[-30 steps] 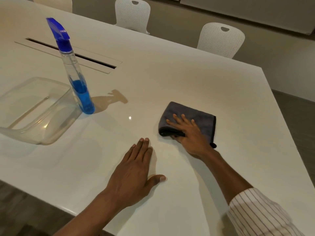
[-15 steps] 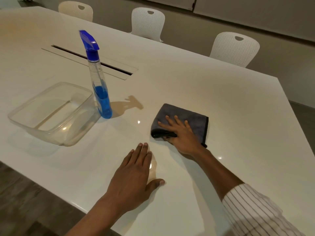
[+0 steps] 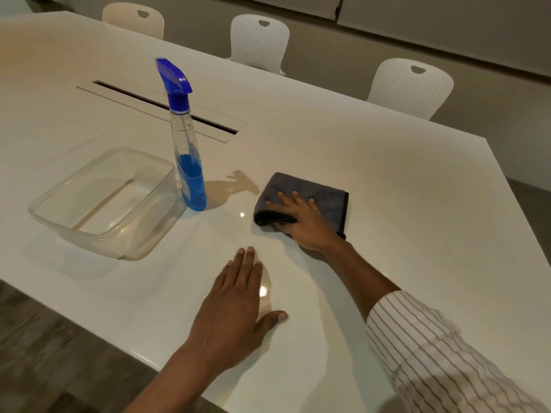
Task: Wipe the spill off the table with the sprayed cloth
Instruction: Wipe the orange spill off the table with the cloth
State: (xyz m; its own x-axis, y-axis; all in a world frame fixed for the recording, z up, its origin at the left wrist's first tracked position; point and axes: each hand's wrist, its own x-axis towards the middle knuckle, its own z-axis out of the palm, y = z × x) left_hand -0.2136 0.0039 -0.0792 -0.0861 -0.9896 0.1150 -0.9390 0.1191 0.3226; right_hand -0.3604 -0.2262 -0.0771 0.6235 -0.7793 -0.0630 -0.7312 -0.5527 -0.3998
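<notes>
A folded dark grey cloth [image 3: 325,194] lies on the white table [image 3: 387,180]. My right hand [image 3: 304,222] presses flat on it, fingers spread, thumb hooked under its near edge. My left hand [image 3: 235,308] rests palm down on the table nearer to me, fingers together, holding nothing. A blue spray bottle [image 3: 186,156] stands upright to the left of the cloth. No clear spill shows on the glossy surface, only bright glints of light.
A clear plastic tub [image 3: 74,231] sits left of the bottle, close to the table's near edge. A long cable slot [image 3: 167,108] runs across the table behind it. Three white chairs [image 3: 411,84] stand along the far side.
The view has shifted, so everything sits further right in frame. My right hand has slid the cloth a little to the left, closer to the bottle. My left hand stays flat.
</notes>
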